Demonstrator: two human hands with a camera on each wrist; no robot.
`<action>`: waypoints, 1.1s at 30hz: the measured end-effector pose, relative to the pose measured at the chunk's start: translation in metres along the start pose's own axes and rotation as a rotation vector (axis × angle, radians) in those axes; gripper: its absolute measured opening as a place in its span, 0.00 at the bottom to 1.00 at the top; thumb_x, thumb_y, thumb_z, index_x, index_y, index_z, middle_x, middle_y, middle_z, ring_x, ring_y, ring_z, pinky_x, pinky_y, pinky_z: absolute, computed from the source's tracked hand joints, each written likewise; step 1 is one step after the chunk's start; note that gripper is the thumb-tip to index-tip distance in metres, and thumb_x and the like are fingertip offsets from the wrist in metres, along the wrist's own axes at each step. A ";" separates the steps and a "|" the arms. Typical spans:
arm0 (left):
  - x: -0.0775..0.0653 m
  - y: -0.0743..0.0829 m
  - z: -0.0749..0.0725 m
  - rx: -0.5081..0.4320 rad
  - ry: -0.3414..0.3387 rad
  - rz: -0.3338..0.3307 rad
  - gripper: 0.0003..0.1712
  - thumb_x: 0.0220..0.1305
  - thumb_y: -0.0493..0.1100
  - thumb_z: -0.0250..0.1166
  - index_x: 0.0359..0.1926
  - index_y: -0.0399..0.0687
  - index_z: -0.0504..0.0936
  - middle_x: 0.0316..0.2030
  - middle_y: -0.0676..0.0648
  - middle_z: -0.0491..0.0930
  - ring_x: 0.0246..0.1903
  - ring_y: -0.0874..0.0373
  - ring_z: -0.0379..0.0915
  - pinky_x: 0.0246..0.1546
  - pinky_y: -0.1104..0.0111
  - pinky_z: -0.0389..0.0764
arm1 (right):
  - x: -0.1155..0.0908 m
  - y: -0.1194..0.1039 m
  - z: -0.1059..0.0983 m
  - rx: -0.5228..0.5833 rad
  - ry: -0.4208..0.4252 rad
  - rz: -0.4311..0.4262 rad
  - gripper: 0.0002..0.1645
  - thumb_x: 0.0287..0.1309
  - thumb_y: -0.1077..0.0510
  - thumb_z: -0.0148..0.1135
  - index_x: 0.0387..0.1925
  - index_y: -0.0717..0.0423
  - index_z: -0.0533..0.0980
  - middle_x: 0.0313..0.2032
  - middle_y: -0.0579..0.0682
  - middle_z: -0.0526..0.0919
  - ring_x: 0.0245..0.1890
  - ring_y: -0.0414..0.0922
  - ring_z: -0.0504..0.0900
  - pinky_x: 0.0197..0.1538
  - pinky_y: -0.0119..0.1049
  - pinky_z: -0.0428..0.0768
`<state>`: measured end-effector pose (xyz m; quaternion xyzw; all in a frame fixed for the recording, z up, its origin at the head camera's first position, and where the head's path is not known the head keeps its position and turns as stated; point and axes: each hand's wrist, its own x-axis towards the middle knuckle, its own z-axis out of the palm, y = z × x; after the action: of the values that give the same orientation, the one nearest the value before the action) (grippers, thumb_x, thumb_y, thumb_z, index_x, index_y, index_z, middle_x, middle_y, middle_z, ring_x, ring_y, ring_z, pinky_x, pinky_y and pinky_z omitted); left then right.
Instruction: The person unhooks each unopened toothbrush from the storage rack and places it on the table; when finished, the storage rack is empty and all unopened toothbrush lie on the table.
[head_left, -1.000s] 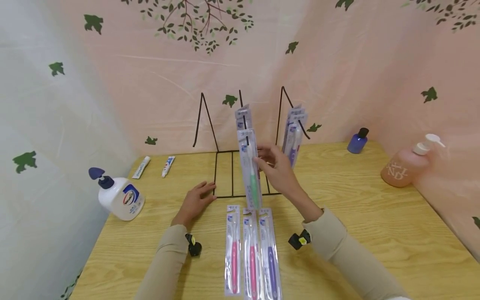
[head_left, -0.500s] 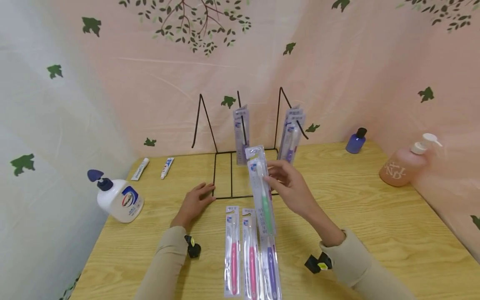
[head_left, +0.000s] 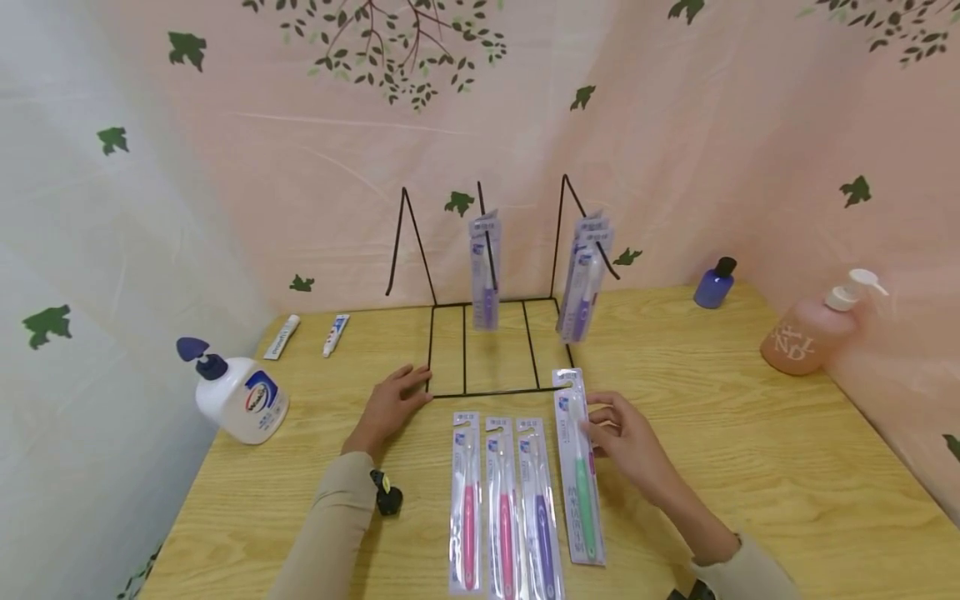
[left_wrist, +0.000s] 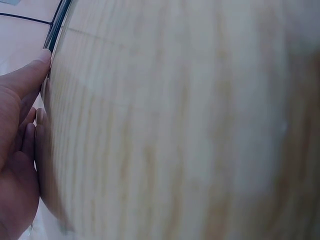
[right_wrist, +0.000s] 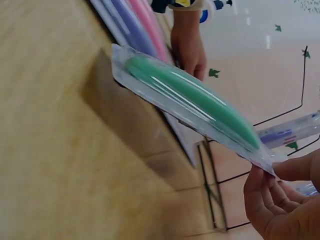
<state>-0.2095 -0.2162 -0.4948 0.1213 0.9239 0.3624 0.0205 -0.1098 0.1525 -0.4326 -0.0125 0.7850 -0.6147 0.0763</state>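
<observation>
Right hand [head_left: 628, 442] pinches the green toothbrush pack [head_left: 580, 479] by its edge, over the table [head_left: 720, 433], just right of the purple toothbrush pack [head_left: 542, 512]. Left hand [head_left: 388, 408]: fingers loosely extended, touching the wire rack [head_left: 487, 392].

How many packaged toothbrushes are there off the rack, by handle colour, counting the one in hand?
Pink toothbrushes: 2, lying on the table
Purple toothbrush: 1, lying beside them
Green toothbrush: 1, held by the right hand
Total: 4
</observation>
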 end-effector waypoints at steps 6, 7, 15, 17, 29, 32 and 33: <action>-0.001 -0.001 0.000 -0.007 -0.003 -0.003 0.28 0.66 0.49 0.62 0.66 0.51 0.71 0.68 0.49 0.66 0.72 0.44 0.51 0.70 0.43 0.52 | -0.006 0.019 0.002 -0.013 0.001 0.100 0.22 0.63 0.68 0.56 0.58 0.68 0.65 0.42 0.63 0.79 0.33 0.45 0.81 0.36 0.37 0.84; -0.001 -0.001 0.000 -0.009 -0.004 -0.005 0.28 0.66 0.49 0.62 0.66 0.51 0.71 0.68 0.49 0.66 0.72 0.45 0.50 0.70 0.43 0.51 | -0.006 0.022 0.003 -0.015 -0.002 0.108 0.22 0.62 0.68 0.56 0.57 0.68 0.65 0.42 0.62 0.79 0.32 0.45 0.81 0.35 0.37 0.84; -0.001 0.000 0.000 -0.009 -0.006 -0.008 0.28 0.66 0.49 0.61 0.66 0.51 0.71 0.68 0.49 0.66 0.72 0.44 0.50 0.70 0.41 0.47 | -0.006 0.031 0.011 -0.062 0.000 0.170 0.21 0.59 0.69 0.59 0.53 0.67 0.69 0.36 0.58 0.77 0.29 0.45 0.79 0.30 0.37 0.84; -0.001 0.000 0.000 -0.004 -0.007 -0.009 0.28 0.66 0.49 0.61 0.66 0.51 0.71 0.68 0.49 0.66 0.72 0.45 0.50 0.70 0.41 0.46 | -0.006 0.031 0.012 -0.086 -0.006 0.174 0.20 0.59 0.69 0.59 0.53 0.67 0.69 0.35 0.57 0.77 0.28 0.45 0.79 0.29 0.36 0.84; -0.001 0.000 0.000 0.010 -0.016 -0.011 0.28 0.67 0.49 0.61 0.66 0.51 0.70 0.68 0.49 0.65 0.72 0.44 0.50 0.70 0.39 0.45 | -0.003 0.014 0.006 -0.270 -0.027 0.081 0.17 0.61 0.62 0.61 0.51 0.62 0.73 0.37 0.53 0.78 0.32 0.45 0.79 0.32 0.35 0.82; -0.001 0.000 0.000 0.004 -0.014 -0.012 0.28 0.67 0.49 0.61 0.67 0.52 0.70 0.69 0.49 0.65 0.72 0.45 0.49 0.70 0.39 0.45 | 0.007 -0.003 0.008 -0.275 -0.029 -0.048 0.18 0.63 0.61 0.60 0.53 0.62 0.72 0.41 0.54 0.78 0.37 0.46 0.80 0.36 0.36 0.83; -0.002 0.000 0.000 0.005 -0.013 -0.010 0.28 0.67 0.49 0.61 0.67 0.52 0.70 0.69 0.48 0.65 0.72 0.44 0.49 0.69 0.39 0.45 | 0.011 -0.011 0.010 -0.272 -0.032 -0.100 0.18 0.63 0.62 0.60 0.54 0.62 0.72 0.42 0.55 0.78 0.39 0.48 0.81 0.37 0.37 0.83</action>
<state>-0.2078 -0.2167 -0.4953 0.1188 0.9253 0.3591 0.0279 -0.1206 0.1393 -0.4253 -0.0714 0.8583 -0.5052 0.0556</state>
